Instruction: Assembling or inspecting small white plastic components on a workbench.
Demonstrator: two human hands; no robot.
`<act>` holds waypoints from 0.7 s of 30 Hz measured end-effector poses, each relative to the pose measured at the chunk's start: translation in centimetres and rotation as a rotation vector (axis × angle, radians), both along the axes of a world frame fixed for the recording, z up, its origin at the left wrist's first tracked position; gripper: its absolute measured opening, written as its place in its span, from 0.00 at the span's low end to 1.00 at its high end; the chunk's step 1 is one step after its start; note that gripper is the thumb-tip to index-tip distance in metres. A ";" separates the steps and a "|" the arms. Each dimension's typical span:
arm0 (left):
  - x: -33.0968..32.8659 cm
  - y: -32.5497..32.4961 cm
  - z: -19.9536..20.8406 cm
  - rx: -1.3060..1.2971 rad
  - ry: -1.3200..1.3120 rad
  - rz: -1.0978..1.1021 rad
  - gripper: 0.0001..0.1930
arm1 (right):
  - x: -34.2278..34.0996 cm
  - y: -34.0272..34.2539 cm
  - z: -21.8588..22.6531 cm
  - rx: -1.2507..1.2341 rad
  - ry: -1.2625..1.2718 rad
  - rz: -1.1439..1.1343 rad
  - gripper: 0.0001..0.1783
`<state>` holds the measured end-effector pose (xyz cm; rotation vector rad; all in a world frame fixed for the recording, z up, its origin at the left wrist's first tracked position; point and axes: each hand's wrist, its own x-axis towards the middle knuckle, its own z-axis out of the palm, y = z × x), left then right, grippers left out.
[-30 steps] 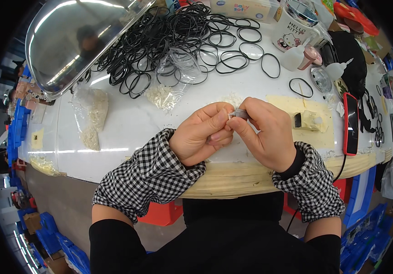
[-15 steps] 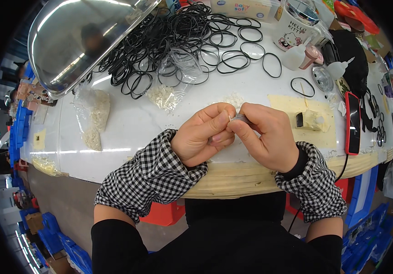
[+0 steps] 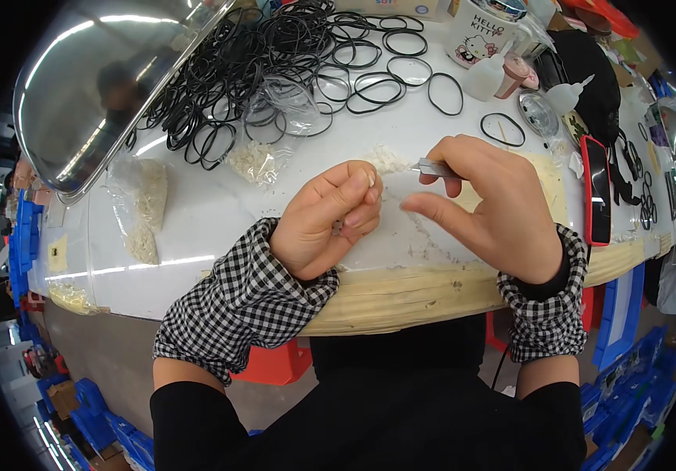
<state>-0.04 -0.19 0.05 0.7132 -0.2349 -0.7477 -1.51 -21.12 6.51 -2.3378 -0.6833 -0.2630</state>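
Observation:
My left hand [image 3: 326,220] is closed, pinching a tiny whitish piece [image 3: 371,180] between thumb and forefinger. Something small and greyish shows among its curled lower fingers, too little of it to name. To its right, my right hand [image 3: 503,208] has its fingers curled round a small knife [image 3: 435,168] with a grey handle and a thin metal tip pointing left. Its thumb stands away from the knife. A loose heap of off-white bits [image 3: 385,159] lies on the table just beyond both hands.
Clear bags of off-white pieces [image 3: 146,212] [image 3: 255,163] lie left. Black rubber rings [image 3: 236,71] pile up behind, beside a big transparent cover [image 3: 110,86]. On the right are a red-edged phone [image 3: 598,192], a white cup [image 3: 475,39] and a yellowish sheet [image 3: 546,177]. The table's front edge [image 3: 409,298] is taped.
My hands have come apart: the right one moved right with the knife and lifted its thumb, while the left shifted slightly left with its pinch kept. The whole view has shifted a little.

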 end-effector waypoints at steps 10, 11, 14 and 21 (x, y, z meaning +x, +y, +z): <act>0.0 0.3 -0.4 -0.058 -0.019 -0.091 0.10 | 0.1 1.6 -2.2 -0.066 -0.102 -0.004 0.20; -0.1 0.3 -0.4 -0.066 -0.018 -0.098 0.10 | 0.1 1.7 -2.2 -0.064 -0.105 0.002 0.20; -0.2 0.2 -0.2 -0.053 -0.015 -0.090 0.10 | 0.1 1.8 -2.4 -0.048 -0.120 0.006 0.19; -0.2 0.2 -0.2 -0.073 -0.030 -0.108 0.10 | 0.3 2.0 -3.1 -0.009 -0.215 -0.011 0.20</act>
